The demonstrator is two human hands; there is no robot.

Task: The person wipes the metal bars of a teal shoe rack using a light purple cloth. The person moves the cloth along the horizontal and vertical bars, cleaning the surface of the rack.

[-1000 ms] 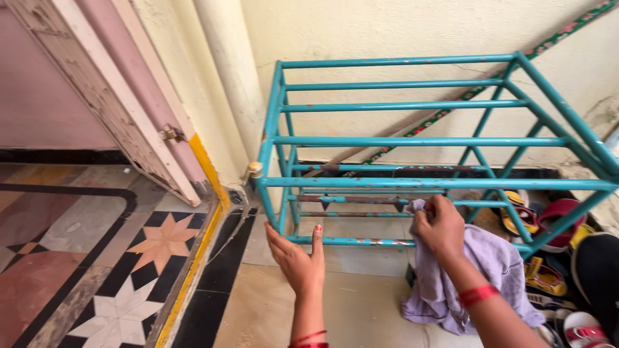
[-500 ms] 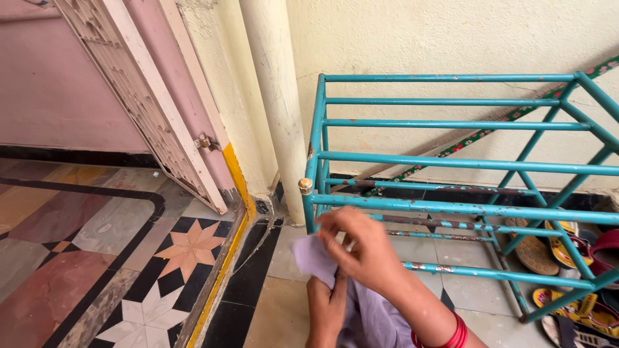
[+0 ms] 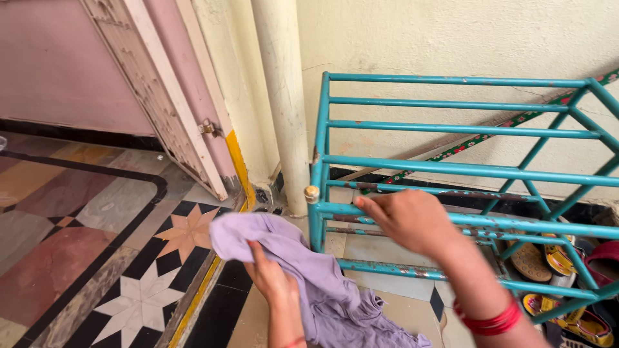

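- Left of the rack's front corner post: my left hand (image 3: 269, 278), palm up, fingers curled into a lilac cloth (image 3: 303, 277), gathered there so a loose fold stands ready and the rest hangs to the floor.
- On the teal metal rack (image 3: 451, 167), at its upper front rail: my right hand (image 3: 409, 219), fingers half-spread and resting on the bar, wrist bent across, apparently to steady the frame.
- Under the rack's right end: sandals (image 3: 561, 258), lying loose.
- Behind the rack: cream wall pipe (image 3: 284, 96).
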